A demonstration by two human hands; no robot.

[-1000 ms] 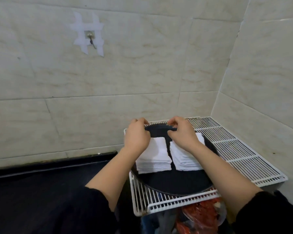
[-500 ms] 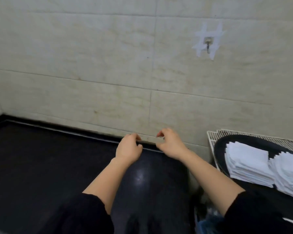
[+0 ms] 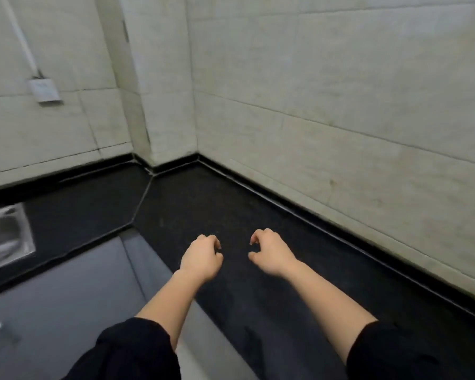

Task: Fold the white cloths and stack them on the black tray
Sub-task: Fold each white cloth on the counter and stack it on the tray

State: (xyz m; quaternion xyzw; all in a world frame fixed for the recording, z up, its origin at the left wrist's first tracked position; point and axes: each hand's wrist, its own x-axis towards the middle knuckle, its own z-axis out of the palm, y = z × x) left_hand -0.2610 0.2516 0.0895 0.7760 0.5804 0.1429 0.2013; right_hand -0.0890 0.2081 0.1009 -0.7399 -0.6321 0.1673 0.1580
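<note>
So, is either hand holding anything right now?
No: the left hand and the right hand are empty, fingers curled, above the black counter.

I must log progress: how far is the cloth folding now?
Done: a second ago two folded stacks lay on the tray, now out of view. In hand: nothing; the left hand and right hand hover empty, fingers curled, over the black countertop. Left: cannot tell; no unfolded cloth shows.

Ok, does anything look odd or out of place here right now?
Nothing looks spilled or damaged. One oddity: the left hand and right hand are curled over the black counter holding nothing, and nothing to fold is in view.
</note>
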